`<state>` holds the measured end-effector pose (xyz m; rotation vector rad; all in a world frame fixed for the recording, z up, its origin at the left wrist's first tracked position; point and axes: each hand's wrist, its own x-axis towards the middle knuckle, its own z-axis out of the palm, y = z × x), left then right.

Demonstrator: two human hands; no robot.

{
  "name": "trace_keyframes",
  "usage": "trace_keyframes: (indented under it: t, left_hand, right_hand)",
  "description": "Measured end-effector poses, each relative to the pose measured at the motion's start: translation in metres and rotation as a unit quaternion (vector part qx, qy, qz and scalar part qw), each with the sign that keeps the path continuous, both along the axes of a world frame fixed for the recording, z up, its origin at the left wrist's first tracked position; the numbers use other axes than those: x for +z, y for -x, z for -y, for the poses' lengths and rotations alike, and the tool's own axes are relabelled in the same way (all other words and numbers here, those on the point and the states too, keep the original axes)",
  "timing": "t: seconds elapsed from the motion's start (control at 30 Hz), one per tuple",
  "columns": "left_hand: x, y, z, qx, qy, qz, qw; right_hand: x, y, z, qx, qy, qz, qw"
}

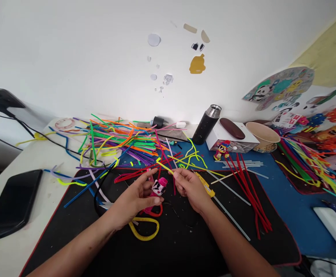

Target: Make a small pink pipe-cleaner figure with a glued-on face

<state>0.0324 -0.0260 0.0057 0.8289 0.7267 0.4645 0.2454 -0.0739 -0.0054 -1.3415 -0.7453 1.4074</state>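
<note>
My left hand [140, 194] is closed around a small pipe-cleaner doll [158, 187] with a pink cap, a white face with black marks and a pink body. Its index finger points up and away from the doll. Between thumb and fingertips, my right hand [188, 186] pinches a yellow pipe cleaner [165, 166] whose far end curls in a small hook. The pipe cleaner and the doll are apart. Under my left hand lie scissors with red handles [156, 212], partly hidden, and a yellow measuring tape [145, 238] in a loop. Beside my right hand is a yellow-handled tool [205, 184].
A heap of coloured pipe cleaners [122, 142] spreads along the back. Red pipe cleaners [251, 196] and glue sticks [231, 215] lie on the right of the black mat [179, 257]. A black thermos [207, 125], another small doll [221, 151] and a phone [9, 204] surround it.
</note>
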Motion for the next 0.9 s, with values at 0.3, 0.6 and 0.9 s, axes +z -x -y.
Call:
trace_keyframes:
  t: [0.3,0.6,0.9]
  left_hand:
    - [-0.008,0.001,0.001,-0.004,-0.039,-0.008,0.999]
    - [-0.001,0.002,0.002,-0.016,-0.031,-0.023,0.999]
    - [-0.01,0.013,-0.001,-0.086,-0.094,-0.082,0.988]
  right_hand:
    - [0.001,0.007,-0.001,0.095,-0.006,0.022,0.995]
    - [0.01,0.006,-0.002,0.098,-0.015,0.053,0.994]
    - [0.009,0.005,-0.005,0.088,-0.024,0.09,0.992]
